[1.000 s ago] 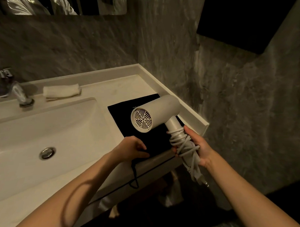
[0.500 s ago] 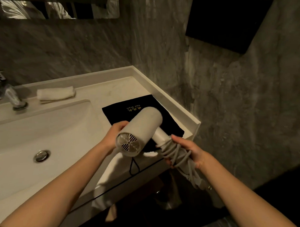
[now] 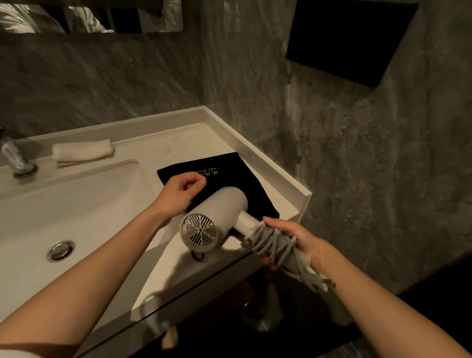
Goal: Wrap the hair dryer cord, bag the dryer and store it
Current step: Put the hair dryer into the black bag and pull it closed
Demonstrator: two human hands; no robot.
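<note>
A white hair dryer is held low over the counter's front right corner, its rear grille facing me. My right hand grips its handle, around which the grey cord is wound; the plug sticks out below my palm. A black drawstring bag with gold lettering lies flat on the counter behind the dryer. On the bag's left part rests my left hand, its fingers curled and pinched on the fabric. A loop of the bag's drawstring shows under the dryer.
The white counter ends in a raised rim at the right, against a grey marble wall. A sink basin with a drain fills the left. A faucet and a rolled white towel sit behind it.
My left hand has come out from behind the dryer and moved up onto the bag. The dryer has swung a little to the right and toward the counter's front edge.
</note>
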